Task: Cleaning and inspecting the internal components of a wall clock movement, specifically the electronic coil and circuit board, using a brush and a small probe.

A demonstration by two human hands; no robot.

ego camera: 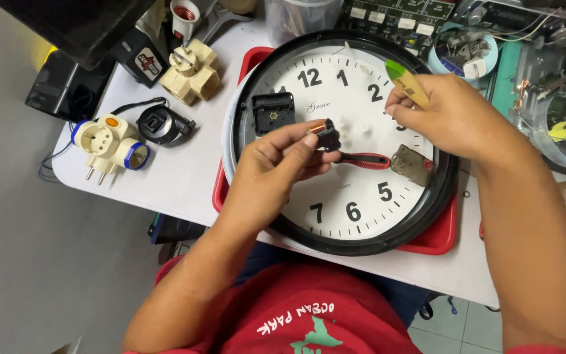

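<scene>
A large round wall clock (355, 196) with a black rim and white face lies flat on a red tray (437, 237). Over its middle, my left hand (276, 167) pinches a small black part with a copper coil (323, 133). Up by the clock's right side, my right hand (450, 115) grips a yellow tool with a green tip (404, 80). A black square clock mechanism (272, 112), a red-handled tool (365, 160) and a grey metal plate (413, 164) rest on the clock face. Small white gears (355, 126) lie near the centre.
On the white table (178, 177) to the left are a white and blue plug adapter (109, 142), a black round part (160, 124), a beige multi-socket adapter (193, 72) and a lamp socket (183, 16). Circuit boards and electronic parts (545, 59) crowd the right side.
</scene>
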